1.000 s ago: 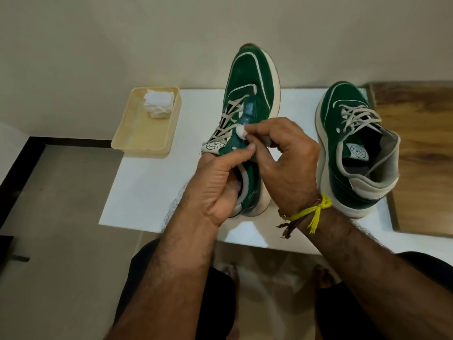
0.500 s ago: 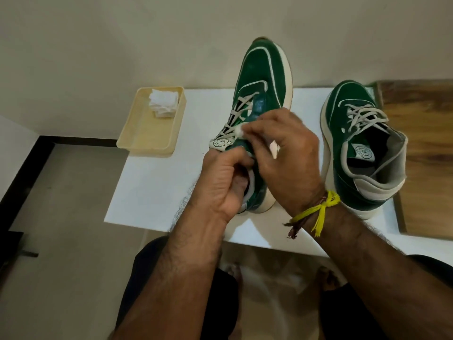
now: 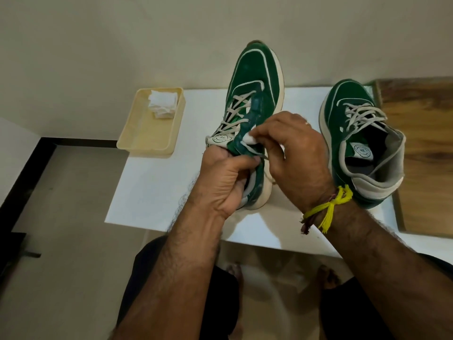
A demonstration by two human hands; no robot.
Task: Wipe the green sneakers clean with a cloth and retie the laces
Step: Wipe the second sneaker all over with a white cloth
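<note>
A green sneaker (image 3: 255, 77) with a cream sole and grey laces stands tilted, toe up against the wall, heel on the white table (image 3: 152, 187). My left hand (image 3: 225, 177) grips its collar near the tongue. My right hand (image 3: 291, 153) pinches a small white cloth (image 3: 248, 138) and presses it on the green upper beside the lace holes. The second green sneaker (image 3: 353, 133) sits flat on the table to the right, laces loose, apart from both hands.
A cream plastic tray (image 3: 147, 136) holding folded white cloths (image 3: 163, 105) sits at the table's back left corner, overhanging the edge. A wooden surface (image 3: 424, 148) adjoins the table on the right. A wall stands right behind. My knees are under the front edge.
My right hand with the cloth has slid a little down the upper toward the collar. The left hand keeps its grip on the tilted sneaker.
</note>
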